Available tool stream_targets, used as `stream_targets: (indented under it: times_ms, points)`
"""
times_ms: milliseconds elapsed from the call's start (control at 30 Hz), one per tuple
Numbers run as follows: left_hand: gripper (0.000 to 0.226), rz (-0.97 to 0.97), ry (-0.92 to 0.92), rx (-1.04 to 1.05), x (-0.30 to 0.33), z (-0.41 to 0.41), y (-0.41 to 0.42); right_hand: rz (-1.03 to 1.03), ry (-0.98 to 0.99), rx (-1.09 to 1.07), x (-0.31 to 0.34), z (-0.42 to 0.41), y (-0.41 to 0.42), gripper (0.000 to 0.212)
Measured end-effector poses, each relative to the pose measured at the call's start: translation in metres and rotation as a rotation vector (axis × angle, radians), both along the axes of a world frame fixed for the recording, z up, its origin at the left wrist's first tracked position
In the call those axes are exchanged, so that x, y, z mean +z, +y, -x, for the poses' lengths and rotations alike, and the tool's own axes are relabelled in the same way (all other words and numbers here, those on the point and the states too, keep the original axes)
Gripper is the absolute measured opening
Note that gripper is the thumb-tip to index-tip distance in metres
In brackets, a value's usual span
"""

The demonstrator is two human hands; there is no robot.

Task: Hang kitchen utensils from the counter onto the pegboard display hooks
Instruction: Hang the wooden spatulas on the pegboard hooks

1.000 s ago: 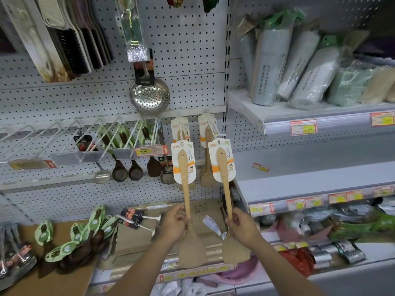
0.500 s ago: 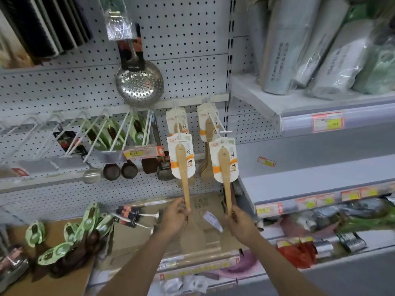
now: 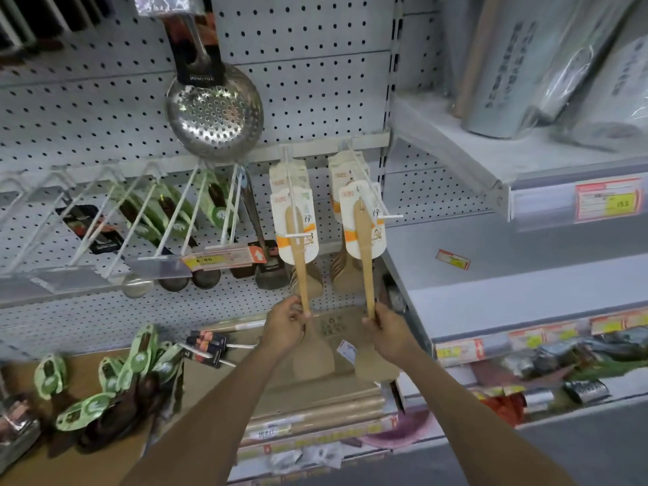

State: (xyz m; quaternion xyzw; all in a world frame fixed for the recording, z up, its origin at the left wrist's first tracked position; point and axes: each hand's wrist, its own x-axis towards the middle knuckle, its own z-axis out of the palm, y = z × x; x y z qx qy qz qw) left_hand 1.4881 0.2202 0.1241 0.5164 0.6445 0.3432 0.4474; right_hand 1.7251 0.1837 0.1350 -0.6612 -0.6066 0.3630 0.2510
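Observation:
My left hand point(image 3: 284, 327) grips the shaft of a wooden spatula point(image 3: 298, 261), blade down, its white card label up at a white pegboard hook point(image 3: 290, 191). My right hand point(image 3: 389, 333) holds a second wooden spatula point(image 3: 364, 254) the same way, its card at the neighbouring hook point(image 3: 371, 198). Both cards appear threaded on their hooks, in front of more carded spatulas hanging behind. The white pegboard point(image 3: 315, 92) fills the wall behind.
A steel skimmer point(image 3: 214, 112) hangs above left. Empty angled hooks and dark ladles point(image 3: 207, 275) run to the left. Green-labelled spoons point(image 3: 115, 387) and black-handled tools point(image 3: 207, 345) lie on the brown counter point(image 3: 87, 461). A grey shelf point(image 3: 508, 289) juts out at right.
Both spatulas have moved further back along the hooks toward the pegboard, and my hands rose slightly. The camera came closer and tilted down.

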Motion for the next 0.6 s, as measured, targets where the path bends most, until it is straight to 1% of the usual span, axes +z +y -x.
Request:
stream_targets:
  times_ms: [67, 133, 167, 200, 233, 300, 400, 533, 600]
  points:
    - [0.035, 0.026, 0.018, 0.019, 0.005, 0.001, 0.014, 0.024, -0.036, -0.004, 0.007, 0.007, 0.02, 0.014]
    - [0.046, 0.045, 0.028, 0.044, 0.006, 0.005, 0.032, 0.032, -0.103, -0.005, 0.01, 0.012, 0.04, 0.012]
    - [0.049, 0.046, 0.04, 0.043, 0.003, 0.008, 0.042, 0.029, -0.143, -0.001, 0.01, 0.013, 0.051, 0.015]
    - [0.046, 0.046, 0.058, 0.029, -0.001, 0.012, 0.052, 0.032, -0.182, 0.007, 0.011, 0.015, 0.06, 0.018]
    - [0.038, 0.056, 0.081, 0.009, -0.004, 0.014, 0.061, 0.05, -0.208, 0.011, 0.01, 0.016, 0.067, 0.018]
    - [0.025, 0.078, 0.135, -0.019, 0.017, 0.007, 0.062, 0.096, -0.221, 0.01, 0.006, 0.017, 0.077, 0.009]
    - [0.017, 0.122, 0.232, -0.028, 0.027, -0.003, 0.063, 0.132, -0.243, 0.017, -0.005, 0.014, 0.081, 0.012]
    - [0.029, 0.159, 0.332, -0.094, 0.016, -0.005, 0.052, 0.171, -0.255, 0.01, -0.007, 0.008, 0.068, 0.025]
    - [0.029, 0.13, 0.395, -0.145, 0.015, -0.005, 0.041, 0.177, -0.27, 0.056, -0.006, 0.004, 0.062, 0.02]
